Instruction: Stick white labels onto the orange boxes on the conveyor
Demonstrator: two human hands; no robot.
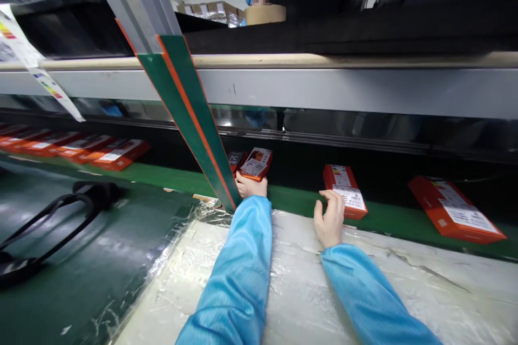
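- Orange closed cartons lie along the dark belt; their contents are hidden; a row of cartons stands at the left, a lone carton at the far right
- left hand at the near end of the middle carton, thumb along its left corner; other fingers hidden, so I cannot tell how firmly it grips; a dark box sits just left
- right hand half open, thumb apart, nothing between; its fingertips overlap the left side of the right-centre carton; contact unclear
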